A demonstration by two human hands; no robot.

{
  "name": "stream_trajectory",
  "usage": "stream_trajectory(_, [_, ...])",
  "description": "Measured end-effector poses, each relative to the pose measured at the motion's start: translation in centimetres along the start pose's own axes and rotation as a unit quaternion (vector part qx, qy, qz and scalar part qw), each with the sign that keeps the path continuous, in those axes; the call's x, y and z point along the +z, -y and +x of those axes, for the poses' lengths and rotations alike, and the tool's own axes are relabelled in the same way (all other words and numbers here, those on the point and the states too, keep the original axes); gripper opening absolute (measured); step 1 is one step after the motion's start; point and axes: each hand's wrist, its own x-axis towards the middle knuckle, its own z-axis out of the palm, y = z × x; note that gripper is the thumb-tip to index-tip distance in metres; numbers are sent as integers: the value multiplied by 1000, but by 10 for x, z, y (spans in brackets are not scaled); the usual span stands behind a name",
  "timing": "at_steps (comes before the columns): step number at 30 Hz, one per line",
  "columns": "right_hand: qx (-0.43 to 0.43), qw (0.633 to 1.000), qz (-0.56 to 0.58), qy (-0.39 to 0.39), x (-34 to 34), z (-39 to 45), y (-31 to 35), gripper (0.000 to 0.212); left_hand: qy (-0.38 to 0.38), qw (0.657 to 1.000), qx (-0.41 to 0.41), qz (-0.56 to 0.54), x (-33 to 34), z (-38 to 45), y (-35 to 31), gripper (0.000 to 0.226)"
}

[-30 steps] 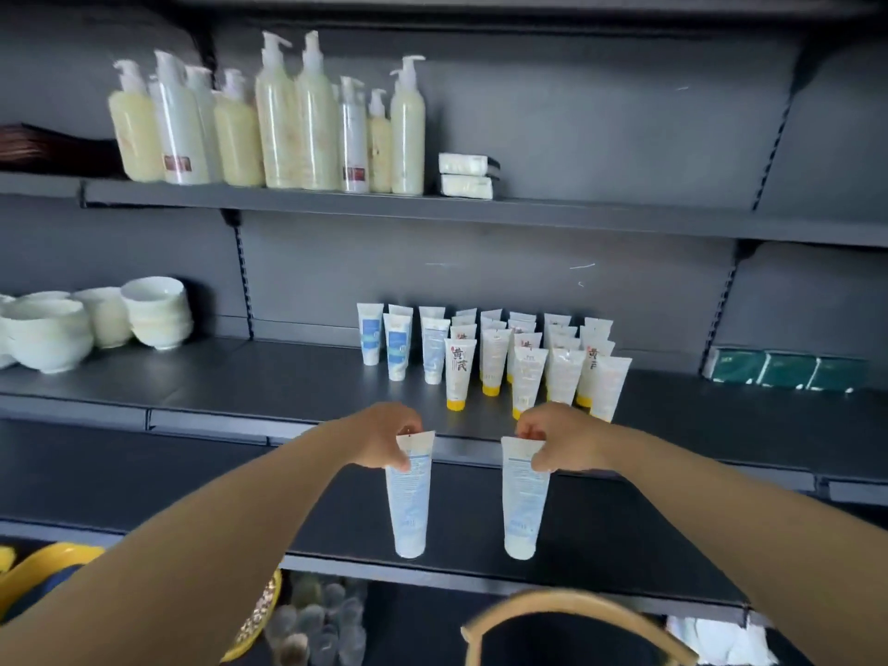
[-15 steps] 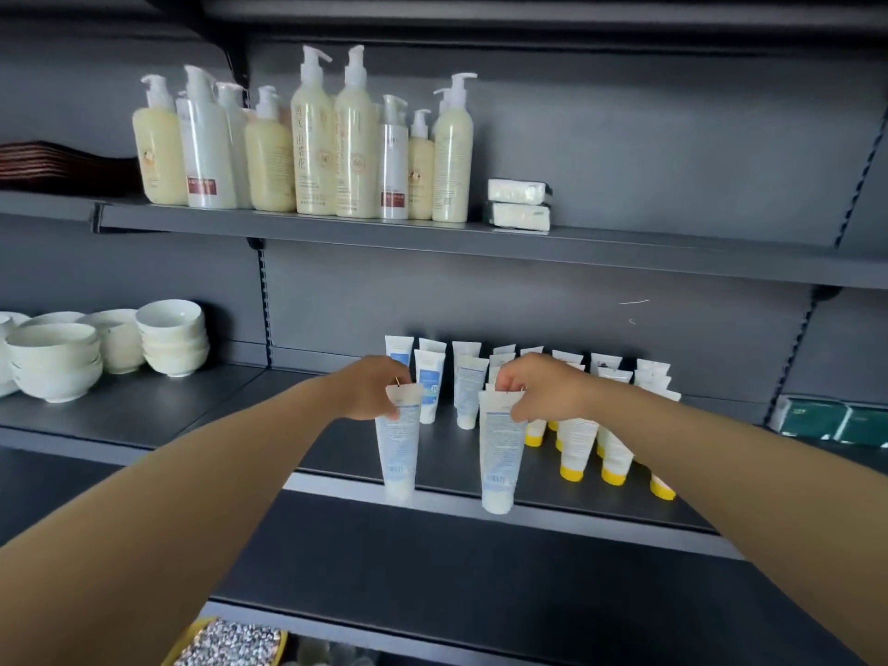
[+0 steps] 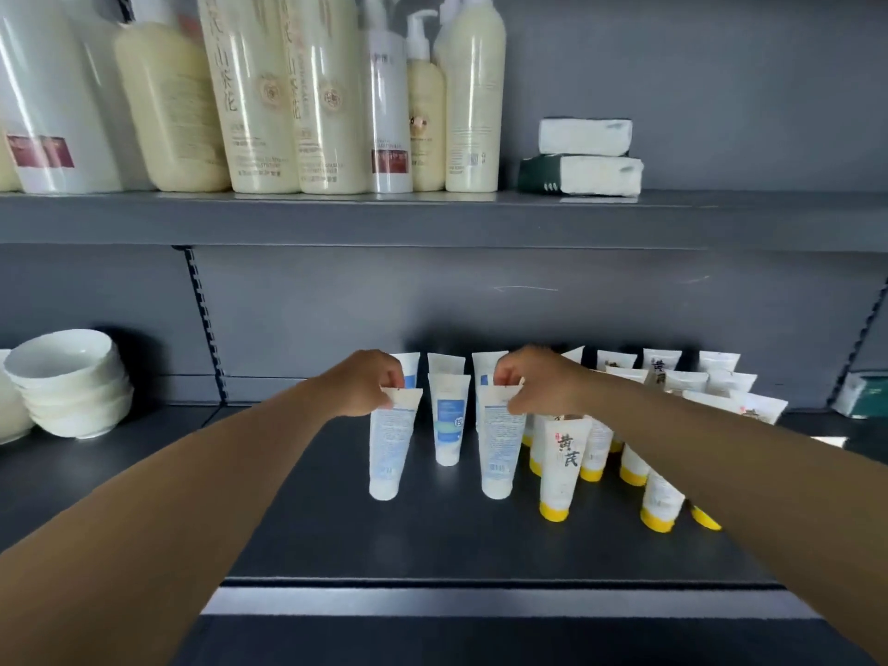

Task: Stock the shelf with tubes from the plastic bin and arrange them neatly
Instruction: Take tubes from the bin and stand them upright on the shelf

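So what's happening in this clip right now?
A person is stocking a grey shelf with tubes. The left hand pinches the top of one white-capped tube and the right hand pinches another, both cap-down at the shelf surface, in front of the blue-labelled tubes. Yellow-capped tubes stand to the right.

Upper shelf: a row of upright pump bottles (image 3: pixel 269 93), cream and white, with two stacked white packets (image 3: pixel 584 156) to their right. Middle level, far left: stacked white bowls (image 3: pixel 72 382). Far right edge: green-and-white boxes (image 3: pixel 862 394).
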Motion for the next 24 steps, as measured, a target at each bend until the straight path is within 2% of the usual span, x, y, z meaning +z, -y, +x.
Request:
stream_trajectory(12, [76, 994, -65, 51, 26, 52, -18, 30, -82, 994, -14, -76, 27, 72, 45, 17])
stream_trajectory(24, [102, 986, -74, 106, 27, 58, -20, 17, -74, 994, -10, -74, 40, 84, 55, 20])
